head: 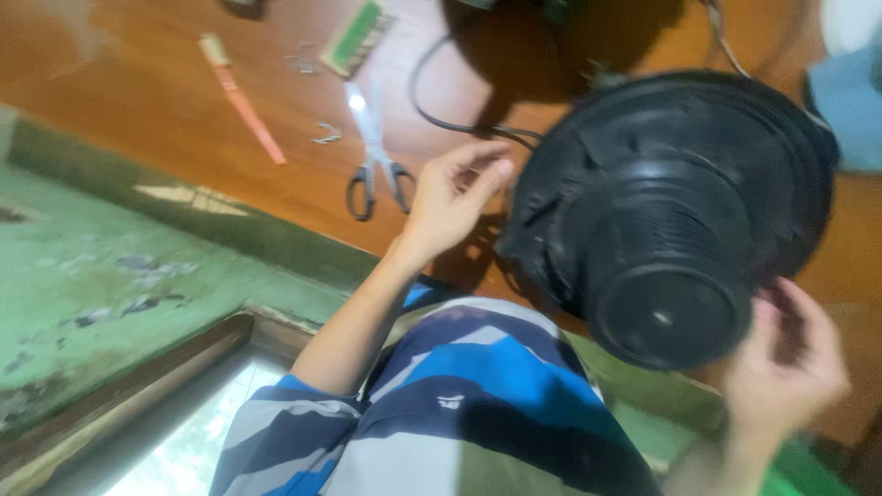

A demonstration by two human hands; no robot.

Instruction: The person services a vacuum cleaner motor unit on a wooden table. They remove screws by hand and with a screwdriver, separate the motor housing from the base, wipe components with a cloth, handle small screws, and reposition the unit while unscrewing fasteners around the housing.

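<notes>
Big black speaker cone (666, 216), round, ribbed, magnet end facing the camera, sits tilted at the right of the frame over the edge of a brown wooden table (138, 101). Right hand (790, 363) is at its lower right rim, fingers curled against the edge, touching it; cannot tell if it really clamps, the view is blurred. Left hand (455, 193) is just beside the cone's left rim, fingers loosely bent and spread, holding nothing, tips near the rim but contact unclear. A black cable (432, 110) loops on the table behind the left hand toward the cone. Scissors (375, 152) with dark handles lie just left of that hand, blades pointing away. Farther left an orange-handled brush (243, 96), a green-backed brush (354, 37) near the top edge, small metal clips (326, 136) between them. The person's blue, navy and grey striped shirt (459, 404) fills the lower middle. Green painted ledge (101, 266) lower left.
</notes>
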